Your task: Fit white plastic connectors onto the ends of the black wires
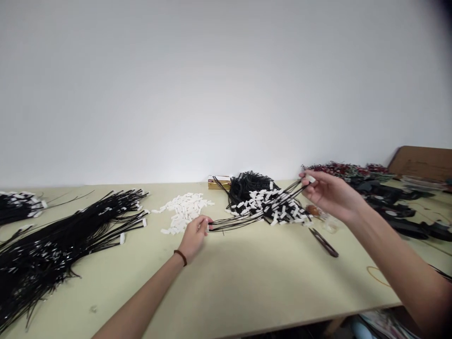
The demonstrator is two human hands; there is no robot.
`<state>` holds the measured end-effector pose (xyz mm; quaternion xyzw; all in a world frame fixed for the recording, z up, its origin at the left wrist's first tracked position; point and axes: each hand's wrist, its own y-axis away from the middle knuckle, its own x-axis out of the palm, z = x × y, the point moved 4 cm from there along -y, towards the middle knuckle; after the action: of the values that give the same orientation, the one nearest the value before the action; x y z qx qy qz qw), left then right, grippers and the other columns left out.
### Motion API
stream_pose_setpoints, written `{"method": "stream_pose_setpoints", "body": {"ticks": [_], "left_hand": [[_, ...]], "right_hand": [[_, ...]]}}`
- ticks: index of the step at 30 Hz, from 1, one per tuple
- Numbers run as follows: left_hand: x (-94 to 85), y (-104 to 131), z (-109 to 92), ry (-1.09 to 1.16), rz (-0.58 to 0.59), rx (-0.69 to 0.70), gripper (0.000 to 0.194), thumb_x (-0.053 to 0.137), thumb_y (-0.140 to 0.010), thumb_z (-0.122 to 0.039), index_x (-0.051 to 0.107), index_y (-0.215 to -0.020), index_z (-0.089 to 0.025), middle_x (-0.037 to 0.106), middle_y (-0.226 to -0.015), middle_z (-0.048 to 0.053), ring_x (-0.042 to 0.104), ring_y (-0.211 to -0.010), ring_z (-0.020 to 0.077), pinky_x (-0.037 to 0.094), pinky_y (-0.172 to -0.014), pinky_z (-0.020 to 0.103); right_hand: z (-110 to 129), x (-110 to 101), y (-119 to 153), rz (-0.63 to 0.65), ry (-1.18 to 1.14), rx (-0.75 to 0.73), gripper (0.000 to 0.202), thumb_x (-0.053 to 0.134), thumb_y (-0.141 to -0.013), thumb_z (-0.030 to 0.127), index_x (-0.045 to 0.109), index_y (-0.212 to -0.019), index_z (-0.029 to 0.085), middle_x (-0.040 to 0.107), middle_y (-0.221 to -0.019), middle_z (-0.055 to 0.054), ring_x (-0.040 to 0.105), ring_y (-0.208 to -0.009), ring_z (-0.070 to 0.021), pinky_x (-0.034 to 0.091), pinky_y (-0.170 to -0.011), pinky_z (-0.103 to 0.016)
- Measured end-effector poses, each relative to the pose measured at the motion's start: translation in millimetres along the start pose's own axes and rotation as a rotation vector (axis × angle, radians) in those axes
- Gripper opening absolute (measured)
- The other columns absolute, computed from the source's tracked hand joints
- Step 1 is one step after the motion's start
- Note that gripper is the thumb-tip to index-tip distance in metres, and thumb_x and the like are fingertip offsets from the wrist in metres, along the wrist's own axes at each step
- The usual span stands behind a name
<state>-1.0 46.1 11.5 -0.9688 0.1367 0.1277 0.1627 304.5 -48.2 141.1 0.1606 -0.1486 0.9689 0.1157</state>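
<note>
Black wires [247, 220], partly hidden w/in L hand [193, 237] & R hand [327, 194]

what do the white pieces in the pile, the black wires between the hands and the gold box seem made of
White pieces: probably plastic, matt and evenly coloured.
Black wires: likely plastic-coated, thin and bending in loose curves; cores hidden.
Gold box: perhaps foil-faced card, its front shiny and metallic, though metal is possible.

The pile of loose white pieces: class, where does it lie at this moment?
In the head view, the pile of loose white pieces lies on the table slightly left of centre, just beyond the left hand.
</note>
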Motion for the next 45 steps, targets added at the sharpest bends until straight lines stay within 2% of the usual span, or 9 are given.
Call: {"method": "stream_pose_setpoints", "body": {"ticks": [4, 9, 16, 19, 21, 28, 32, 39, 45], "left_hand": [[11.4, 5.5, -0.3, 0.022, 0.218, 0.017, 0.033, 0.046, -0.077, -0.043, 0.059, -0.092, -0.016, 0.063, -0.099, 0.01, 0.057, -0.091, 0.0206, 0.049, -0.062, 0.027], [8.5, 7.1, -5.0, 0.062, 0.203, 0.028, 0.044, 0.048, -0.078, -0.039, 0.049, -0.115, -0.016, 0.053, -0.121, 0.014, 0.054, -0.103, 0.0215, 0.05, -0.069, 0.03], [8.6, 5.7, -4.8, 0.026, 0.196, 0.015, 0.037, 0.048, -0.078, -0.036, 0.056, -0.107, -0.015, 0.055, -0.118, 0.014, 0.059, -0.09, 0.0198, 0.05, -0.062, 0.029], [6.5, 3.7, -3.3, 0.03, 0.147, 0.027, 0.037, 0.047, -0.078, -0.037, 0.058, -0.104, -0.014, 0.059, -0.11, 0.015, 0.061, -0.082, 0.0182, 0.05, -0.061, 0.028], [4.5, 2.6, -2.6, 0.025, 0.114, 0.036, 0.037, 0.046, -0.078, -0.038, 0.058, -0.103, -0.012, 0.062, -0.104, 0.015, 0.061, -0.078, 0.0173, 0.05, -0.059, 0.028], [4.5, 4.4, -4.8, -0.01, 0.111, 0.016, 0.038, 0.045, -0.078, -0.036, 0.059, -0.102, -0.011, 0.064, -0.098, 0.014, 0.061, -0.075, 0.0167, 0.05, -0.057, 0.027], [0.9, 3.8, -6.6, -0.11, 0.027, 0.064, 0.03, 0.045, -0.078, -0.032, 0.062, -0.095, -0.015, 0.067, -0.09, 0.01, 0.062, -0.079, 0.017, 0.049, -0.065, 0.028], [-41.7, -9.0, 6.2, -0.444, -0.433, 0.025, 0.029, 0.039, -0.08, -0.023, 0.059, -0.1, -0.016, 0.068, -0.082, 0.006, 0.061, -0.08, 0.0178, 0.045, -0.075, 0.031], [-68.0, -19.7, 23.3, -0.859, -0.444, -0.101, 0.028, 0.04, -0.077, -0.018, 0.062, -0.093, -0.016, 0.065, -0.101, 0.01, 0.056, -0.095, 0.0237, 0.042, -0.078, 0.034]], "right_hand": [[11.1, 35.3, -11.8, -0.031, -0.19, -0.036, 0.006, 0.055, -0.078, 0.013, 0.057, -0.072, 0.014, 0.06, -0.068, 0.0, 0.056, -0.055, -0.0031, 0.05, -0.048, -0.007], [17.4, 71.5, -41.7, -0.108, -0.194, -0.152, 0.018, 0.05, -0.084, 0.016, 0.054, -0.067, 0.012, 0.062, -0.065, -0.002, 0.055, -0.051, -0.0015, 0.049, -0.051, -0.005], [33.6, 80.6, -89.3, -0.244, -0.088, -0.661, 0.016, 0.054, -0.082, 0.027, 0.053, -0.073, 0.014, 0.064, -0.066, 0.002, 0.06, -0.057, -0.0035, 0.053, -0.065, -0.015], [5.7, 77.9, -103.7, -0.247, 0.1, -0.709, 0.014, 0.053, -0.082, 0.03, 0.051, -0.084, 0.017, 0.066, -0.077, 0.001, 0.063, -0.07, -0.0061, 0.053, -0.074, -0.022], [-33.6, 74.3, -112.6, -0.228, 0.368, -0.543, 0.013, 0.048, -0.084, 0.03, 0.049, -0.089, 0.018, 0.066, -0.089, -0.001, 0.063, -0.079, -0.0061, 0.052, -0.077, -0.022], [-154.2, 56.2, -110.8, -0.068, 0.755, -0.226, 0.005, 0.055, -0.073, 0.016, 0.058, -0.072, 0.013, 0.068, -0.065, -0.006, 0.063, -0.057, -0.0138, 0.053, -0.056, -0.025], [-166.9, 62.4, -104.3, 0.015, 1.023, -0.227, 0.019, 0.05, -0.074, 0.013, 0.064, -0.086, 0.013, 0.068, -0.066, -0.005, 0.063, -0.061, -0.0144, 0.049, -0.065, -0.025], [-175.2, 80.1, -91.7, 0.068, 1.37, -0.351, 0.034, 0.04, -0.082, 0.016, 0.058, -0.11, 0.013, 0.069, -0.081, -0.007, 0.063, -0.072, -0.0152, 0.042, -0.07, -0.022], [-175.3, 81.1, -74.0, 0.045, 1.624, -0.478, 0.032, 0.039, -0.085, 0.02, 0.053, -0.114, 0.012, 0.066, -0.08, -0.01, 0.06, -0.072, -0.017, 0.038, -0.065, -0.024]]}}
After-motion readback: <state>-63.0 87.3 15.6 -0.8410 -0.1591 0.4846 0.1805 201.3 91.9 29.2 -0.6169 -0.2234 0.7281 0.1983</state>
